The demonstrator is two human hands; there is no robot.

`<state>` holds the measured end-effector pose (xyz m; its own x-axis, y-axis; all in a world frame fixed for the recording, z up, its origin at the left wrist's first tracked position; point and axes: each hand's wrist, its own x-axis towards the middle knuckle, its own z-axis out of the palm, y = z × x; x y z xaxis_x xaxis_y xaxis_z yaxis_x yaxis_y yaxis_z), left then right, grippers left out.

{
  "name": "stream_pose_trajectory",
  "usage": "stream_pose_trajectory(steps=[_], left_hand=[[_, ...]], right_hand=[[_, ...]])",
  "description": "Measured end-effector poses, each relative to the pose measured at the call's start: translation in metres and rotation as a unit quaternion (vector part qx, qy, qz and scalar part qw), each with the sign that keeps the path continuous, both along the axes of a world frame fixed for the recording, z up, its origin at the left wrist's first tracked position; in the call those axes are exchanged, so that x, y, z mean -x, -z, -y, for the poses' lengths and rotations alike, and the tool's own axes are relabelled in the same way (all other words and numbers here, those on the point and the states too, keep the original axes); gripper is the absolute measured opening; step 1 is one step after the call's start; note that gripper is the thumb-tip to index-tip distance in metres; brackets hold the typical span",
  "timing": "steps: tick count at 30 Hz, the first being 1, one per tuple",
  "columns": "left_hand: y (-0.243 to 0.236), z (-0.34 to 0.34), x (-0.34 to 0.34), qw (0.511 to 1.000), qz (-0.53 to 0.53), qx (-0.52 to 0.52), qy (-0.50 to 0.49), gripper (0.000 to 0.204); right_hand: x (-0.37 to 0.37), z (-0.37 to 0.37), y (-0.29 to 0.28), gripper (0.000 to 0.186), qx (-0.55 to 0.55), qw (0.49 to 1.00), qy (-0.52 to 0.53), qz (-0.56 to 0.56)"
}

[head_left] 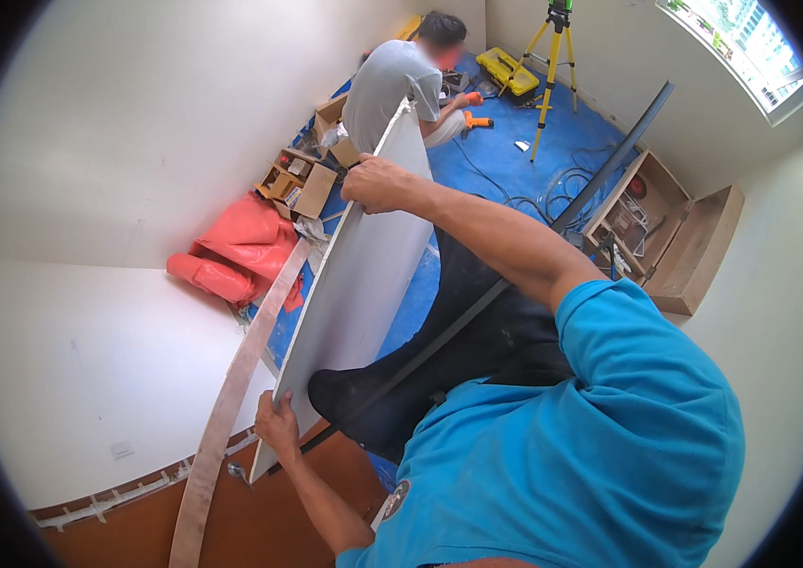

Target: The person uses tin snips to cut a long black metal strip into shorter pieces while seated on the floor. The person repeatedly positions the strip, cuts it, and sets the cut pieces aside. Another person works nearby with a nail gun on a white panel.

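I hold a long white board (pixel 364 284) on edge, slanting from lower left toward the top centre. My right hand (pixel 375 186) is wrapped over its upper edge near the far end. My left hand (pixel 276 421) grips the same edge near the lower end. My dark-clad leg is against the board. A long dark bar (pixel 610 170) runs diagonally under my right arm, partly hidden. A pale wooden strip (pixel 240 369) lies alongside the board on the left.
A crouching co-worker (pixel 392 90) handles orange tools at the back. A yellow tripod (pixel 539 114), yellow toolbox (pixel 506 71), coiled hoses (pixel 572 189) and open wooden box (pixel 704 256) occupy the blue-covered floor (pixel 487 161). Red sheeting (pixel 236 241) and cardboard boxes (pixel 297 189) lie along the left wall.
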<state>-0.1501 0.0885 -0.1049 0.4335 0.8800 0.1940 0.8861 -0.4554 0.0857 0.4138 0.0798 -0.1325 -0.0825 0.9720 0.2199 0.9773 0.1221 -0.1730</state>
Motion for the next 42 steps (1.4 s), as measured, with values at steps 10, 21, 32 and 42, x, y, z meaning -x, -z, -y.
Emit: stream_pose_trajectory(steps=[10, 21, 32, 42], left_hand=[[-0.032, -0.018, -0.041, 0.999, 0.015, 0.031, 0.008, 0.023], [-0.009, -0.031, 0.001, 0.997, 0.063, 0.044, -0.002, 0.021], [-0.006, -0.007, 0.005, 0.989, 0.094, 0.109, 0.038, 0.030], [-0.158, 0.070, -0.116, 0.881, 0.414, -0.035, 0.228, 0.041]], right_hand=[[-0.032, 0.049, 0.005, 0.017, -0.028, 0.997, 0.036, -0.055], [0.019, 0.062, 0.018, 0.006, -0.055, 0.994, 0.045, -0.084], [0.042, 0.087, -0.014, 0.018, 0.076, 0.995, 0.053, -0.044], [0.083, 0.206, -0.235, 0.052, -0.404, 0.843, -0.006, -0.355]])
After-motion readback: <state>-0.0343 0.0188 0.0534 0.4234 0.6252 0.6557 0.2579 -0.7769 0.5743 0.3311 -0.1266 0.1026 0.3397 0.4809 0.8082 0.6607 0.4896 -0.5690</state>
